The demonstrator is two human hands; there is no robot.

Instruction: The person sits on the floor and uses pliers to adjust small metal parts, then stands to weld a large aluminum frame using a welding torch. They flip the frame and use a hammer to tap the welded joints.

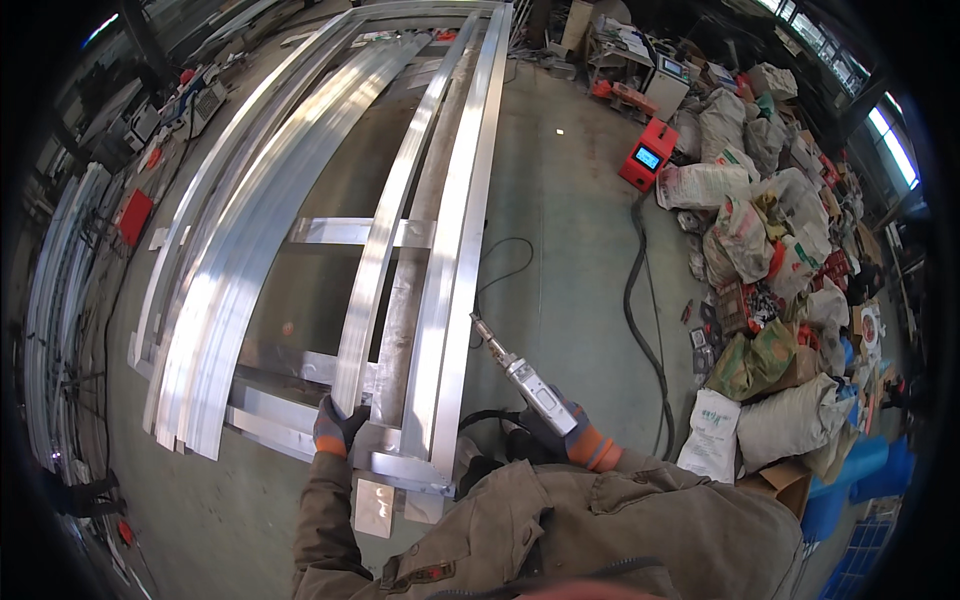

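Note:
My left hand (338,430), in a dark glove with an orange cuff, grips the near end of a long silvery metal bar (372,270). That bar lies lengthwise inside a large metal frame (455,300), by its near end piece. Right of the frame, my right hand (562,432), gloved the same way, is closed around a handheld welding gun (540,393). The gun's narrow nozzle points up and left, towards the frame's right side rail, and appears apart from it. My palm and fingers partly hide the gun's rear end.
Several long metal strips (235,290) lie across the frame's left part. A red box with a lit screen (648,155) stands on the floor, a thick dark hose (637,300) running from it. Filled sacks (790,420) crowd the right side. A small metal plate (374,508) lies near the frame's end.

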